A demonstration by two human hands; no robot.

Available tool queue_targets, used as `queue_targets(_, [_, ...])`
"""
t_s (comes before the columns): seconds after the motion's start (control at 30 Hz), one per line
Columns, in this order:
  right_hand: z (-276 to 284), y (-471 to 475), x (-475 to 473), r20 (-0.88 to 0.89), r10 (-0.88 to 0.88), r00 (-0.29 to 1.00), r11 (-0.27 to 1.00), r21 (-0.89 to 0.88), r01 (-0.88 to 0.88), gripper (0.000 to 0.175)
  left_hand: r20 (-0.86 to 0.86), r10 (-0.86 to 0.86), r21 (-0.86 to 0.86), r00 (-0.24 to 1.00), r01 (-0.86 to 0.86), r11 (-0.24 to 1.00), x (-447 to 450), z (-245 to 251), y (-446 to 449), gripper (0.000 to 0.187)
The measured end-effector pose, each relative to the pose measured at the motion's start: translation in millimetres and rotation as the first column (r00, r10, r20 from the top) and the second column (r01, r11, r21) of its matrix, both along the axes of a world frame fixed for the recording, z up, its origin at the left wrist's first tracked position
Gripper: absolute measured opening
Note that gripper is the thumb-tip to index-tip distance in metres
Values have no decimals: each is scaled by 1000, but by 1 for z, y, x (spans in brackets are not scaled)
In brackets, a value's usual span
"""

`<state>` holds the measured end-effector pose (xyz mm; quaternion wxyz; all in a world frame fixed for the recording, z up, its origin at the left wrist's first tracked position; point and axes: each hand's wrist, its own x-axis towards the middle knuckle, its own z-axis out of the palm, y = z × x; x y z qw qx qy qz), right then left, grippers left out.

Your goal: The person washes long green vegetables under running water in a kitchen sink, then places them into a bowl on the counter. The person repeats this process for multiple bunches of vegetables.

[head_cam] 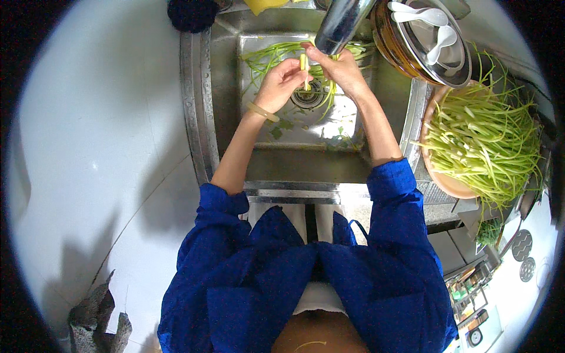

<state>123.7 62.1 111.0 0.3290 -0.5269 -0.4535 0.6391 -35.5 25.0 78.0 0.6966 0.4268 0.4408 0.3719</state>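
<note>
My left hand [279, 84] pinches the pale cut end of a celery stalk [303, 66] over the stainless steel sink [304, 176]. To its right my right hand [342, 73] has its fingers curled around green stems, partly hidden by the dark cylindrical faucet [340, 26]. Behind both hands, more thin green stems [273, 55] lie across the sink basin. The drain strainer [308, 95] shows just below my fingers. Loose green leaves [280, 127] are scattered on the wet basin floor.
On the right, a wide peach-colored basin [454, 187] is heaped with green stalks [481, 137]. Stacked bowls [397, 57] carry white spoons [441, 42] at the back right. A yellow cloth [262, 5] and a black fuzzy object [192, 15] are at the sink's back edge.
</note>
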Motion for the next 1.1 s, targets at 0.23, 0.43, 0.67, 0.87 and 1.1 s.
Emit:
queue_targets(0.23, [11,0,-11,-122,-105,987,994,18,108,32,22,62,-9,998,-62,998,0,33,15,18])
queue_targets(0.43, [10,1,-13,-200,-98,975,987,-147,70,17,-53,103,-56,993,-106,993,2,41,21,23])
queue_targets(0.67, [2,4,-25,-191,-231,954,971,15,238,28,6,146,-5,989,-146,989,12,37,24,23])
queue_targets(0.87, [10,11,-33,35,-402,915,870,325,370,10,-474,101,267,875,33,963,12,18,13,18])
queue_targets(1.1, [-3,7,-22,-159,-260,952,964,8,265,19,-912,-280,-39,298,618,785,-13,-59,-29,20])
